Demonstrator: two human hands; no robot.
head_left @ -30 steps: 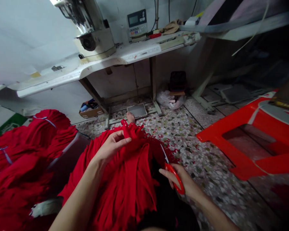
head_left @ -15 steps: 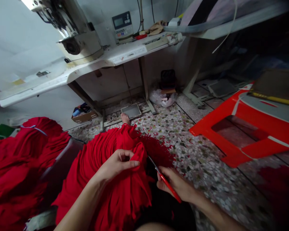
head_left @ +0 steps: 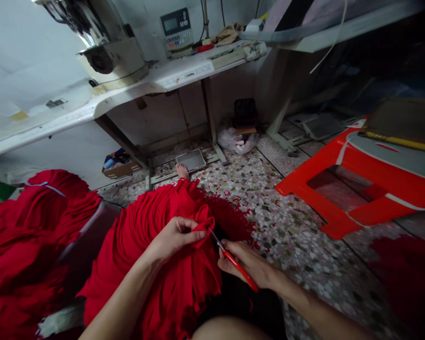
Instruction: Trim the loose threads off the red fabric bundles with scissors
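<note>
A large heap of red fabric pieces (head_left: 152, 208) lies across my lap, draped in many layers. My left hand (head_left: 179, 238) pinches the edge of one piece between thumb and fingers. Red-handled scissors (head_left: 239, 270) sit in my right hand (head_left: 246, 262), their blades pointing up and left. The blade tips touch the fabric edge just right of my left fingertips. Whether the blades are fully closed is hard to make out.
A bin of bundled red fabric (head_left: 53, 208) stands at my left. Ahead is a white sewing table (head_left: 127, 97) with a sewing machine (head_left: 116, 59). An orange stool (head_left: 343, 182) stands at the right. Red trimmings (head_left: 233, 217) litter the speckled floor.
My right hand has brought the scissors left and up, so their tips now meet the fabric edge. My left hand keeps its pinch, and the held edge looks more bunched.
</note>
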